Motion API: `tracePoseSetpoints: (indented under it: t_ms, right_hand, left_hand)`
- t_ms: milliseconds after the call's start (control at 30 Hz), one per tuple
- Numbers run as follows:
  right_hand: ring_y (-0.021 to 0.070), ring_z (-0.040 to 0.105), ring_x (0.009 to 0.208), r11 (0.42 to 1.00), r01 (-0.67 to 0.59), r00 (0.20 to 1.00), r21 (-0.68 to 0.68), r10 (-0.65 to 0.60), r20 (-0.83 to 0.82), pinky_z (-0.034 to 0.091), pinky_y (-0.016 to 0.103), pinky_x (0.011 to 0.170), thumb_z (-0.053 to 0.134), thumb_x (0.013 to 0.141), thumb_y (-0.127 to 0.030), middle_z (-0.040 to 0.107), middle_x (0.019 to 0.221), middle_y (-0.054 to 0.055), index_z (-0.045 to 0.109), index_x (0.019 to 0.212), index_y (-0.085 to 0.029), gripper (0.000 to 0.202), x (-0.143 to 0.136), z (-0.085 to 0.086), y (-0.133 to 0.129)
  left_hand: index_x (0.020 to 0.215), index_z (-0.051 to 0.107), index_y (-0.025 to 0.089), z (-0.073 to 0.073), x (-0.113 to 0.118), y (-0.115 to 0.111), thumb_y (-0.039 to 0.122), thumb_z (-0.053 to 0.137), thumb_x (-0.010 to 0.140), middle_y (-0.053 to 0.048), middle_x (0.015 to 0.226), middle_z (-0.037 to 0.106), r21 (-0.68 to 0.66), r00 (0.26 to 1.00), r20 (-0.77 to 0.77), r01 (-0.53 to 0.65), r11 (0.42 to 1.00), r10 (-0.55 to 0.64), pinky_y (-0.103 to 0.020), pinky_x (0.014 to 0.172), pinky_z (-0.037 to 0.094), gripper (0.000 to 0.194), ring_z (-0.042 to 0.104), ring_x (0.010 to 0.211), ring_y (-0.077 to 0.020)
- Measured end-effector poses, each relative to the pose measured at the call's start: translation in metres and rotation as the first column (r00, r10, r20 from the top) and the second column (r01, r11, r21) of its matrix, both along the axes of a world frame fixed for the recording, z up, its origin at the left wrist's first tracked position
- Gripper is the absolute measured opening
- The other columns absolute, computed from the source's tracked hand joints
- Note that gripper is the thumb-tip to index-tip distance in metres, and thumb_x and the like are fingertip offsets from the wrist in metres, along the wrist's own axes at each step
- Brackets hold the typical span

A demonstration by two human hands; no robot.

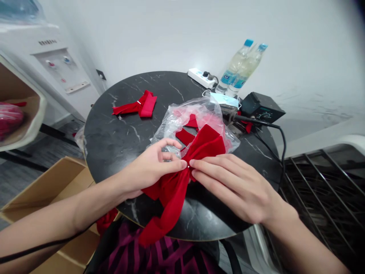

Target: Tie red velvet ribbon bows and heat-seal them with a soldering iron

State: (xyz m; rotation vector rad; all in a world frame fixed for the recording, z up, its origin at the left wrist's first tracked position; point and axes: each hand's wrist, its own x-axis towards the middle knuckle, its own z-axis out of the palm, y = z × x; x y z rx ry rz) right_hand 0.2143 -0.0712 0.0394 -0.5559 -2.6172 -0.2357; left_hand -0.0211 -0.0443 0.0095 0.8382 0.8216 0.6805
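Against a plain white wall (159,34), a round black marble-patterned worktop (114,152) lies beneath a red velvety fabric bow (207,142) at the frame's centre, its gathered waist clamped in the fingers of the left hand (156,163) and right hand (242,186), apparently to keep its folds bunched.

I see a ribbon bow (207,142) between the left hand (155,161) and right hand (236,182), over the counter (108,144) and before a plastic bag (171,118). Another ribbon bundle (142,108) lies left of the bag. Behind the bag sits a power strip (200,78), two bottles (229,74) right of it. A carton (70,180) is left of the counter, a water dispenser (61,68) beyond.
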Motion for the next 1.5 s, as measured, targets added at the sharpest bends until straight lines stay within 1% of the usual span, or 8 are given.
tracePoseSetpoints:
  t_ms: [133, 433, 600, 800, 1033, 1267, 1400, 1500]
  right_hand:
    - [0.0255, 0.073, 0.1, 0.998, 0.046, 0.999, -0.05, -0.044, 0.031, 0.06, 0.038, 0.082, 0.049, 0.101, -0.007, 0.075, 0.12, 0.019, 0.067, 0.117, -0.006, 0.025, -0.003, 0.005, 0.0]
    - [0.0242, 0.073, 0.109, 0.975, 0.098, 0.993, -0.201, -0.109, -0.048, 0.062, 0.038, 0.089, 0.051, 0.102, -0.012, 0.075, 0.116, 0.015, 0.065, 0.114, -0.014, 0.019, -0.014, -0.016, 0.01]
    - [0.0184, 0.071, 0.087, 0.898, 0.143, 0.979, -0.417, -0.189, -0.071, 0.058, 0.031, 0.076, 0.051, 0.104, -0.018, 0.073, 0.101, 0.008, 0.061, 0.112, -0.019, 0.013, -0.016, -0.016, 0.012]
    - [0.0135, 0.069, 0.083, 0.827, 0.15, 0.948, -0.542, -0.275, -0.157, 0.054, 0.025, 0.074, 0.059, 0.1, -0.015, 0.074, 0.104, 0.004, 0.066, 0.111, -0.019, 0.014, -0.018, -0.013, 0.011]
    - [0.0077, 0.062, 0.06, 0.694, 0.185, 0.932, -0.696, -0.349, -0.099, 0.047, 0.02, 0.059, 0.07, 0.095, -0.021, 0.076, 0.085, -0.005, 0.075, 0.112, -0.024, 0.017, -0.015, -0.001, 0.013]
    - [0.0084, 0.067, 0.071, 0.714, 0.174, 0.934, -0.679, -0.337, -0.115, 0.049, 0.021, 0.067, 0.068, 0.094, -0.013, 0.078, 0.091, -0.004, 0.076, 0.102, -0.022, 0.014, -0.021, 0.0, 0.017]
    - [0.012, 0.065, 0.076, 0.836, 0.283, 0.877, -0.471, -0.424, -0.226, 0.052, 0.025, 0.07, 0.073, 0.092, -0.018, 0.073, 0.098, 0.003, 0.071, 0.103, -0.018, 0.012, -0.02, 0.003, 0.006]
    - [0.0182, 0.066, 0.085, 0.871, 0.403, 0.885, -0.28, -0.449, -0.125, 0.053, 0.031, 0.076, 0.073, 0.093, -0.026, 0.07, 0.097, 0.007, 0.069, 0.101, -0.015, 0.013, -0.023, -0.005, -0.004]
  left_hand:
    - [0.111, 0.044, 0.027, -0.002, 0.0, 0.003, 0.026, 0.087, 0.08, 0.007, 0.074, 0.065, 0.148, 0.997, -0.079, 0.014, 0.989, -0.002, -0.018, 0.06, 0.049, 0.053, 0.066, 0.062, -0.0101]
    - [0.112, 0.038, 0.031, -0.002, -0.007, 0.01, 0.026, 0.079, 0.085, 0.005, 0.081, 0.065, 0.27, 0.971, -0.194, 0.192, 0.944, -0.143, -0.019, 0.057, 0.047, 0.05, 0.07, 0.064, -0.0134]
    - [0.119, 0.042, 0.033, 0.003, -0.011, 0.009, 0.023, 0.076, 0.087, 0.002, 0.091, 0.068, 0.322, 0.96, -0.221, 0.238, 0.916, -0.172, -0.019, 0.057, 0.048, 0.048, 0.07, 0.068, -0.0131]
    - [0.121, 0.05, 0.031, 0.009, -0.008, 0.012, 0.021, 0.083, 0.079, 0.001, 0.082, 0.071, 0.425, 0.943, -0.319, 0.228, 0.876, -0.091, -0.025, 0.068, 0.058, 0.055, 0.076, 0.077, -0.0211]
    - [0.122, 0.049, 0.031, 0.011, -0.009, 0.01, 0.031, 0.077, 0.087, 0.001, 0.083, 0.073, 0.472, 0.928, -0.359, 0.276, 0.837, -0.103, -0.024, 0.067, 0.058, 0.045, 0.075, 0.075, -0.0192]
    - [0.111, 0.072, 0.023, 0.009, -0.009, 0.023, 0.034, 0.089, 0.074, 0.001, 0.078, 0.076, 0.339, 0.839, -0.524, 0.366, 0.867, -0.149, -0.022, 0.065, 0.055, 0.043, 0.071, 0.07, -0.0154]
    - [0.093, 0.081, 0.02, 0.006, -0.008, 0.029, 0.025, 0.091, 0.069, 0.0, 0.078, 0.078, 0.27, 0.89, -0.455, 0.173, 0.947, -0.032, -0.017, 0.061, 0.054, 0.027, 0.071, 0.068, -0.0129]
    - [0.087, 0.081, 0.02, 0.002, -0.008, 0.027, 0.022, 0.091, 0.068, 0.0, 0.078, 0.08, 0.25, 0.93, -0.365, 0.051, 0.967, 0.045, -0.017, 0.063, 0.057, 0.021, 0.073, 0.069, -0.013]
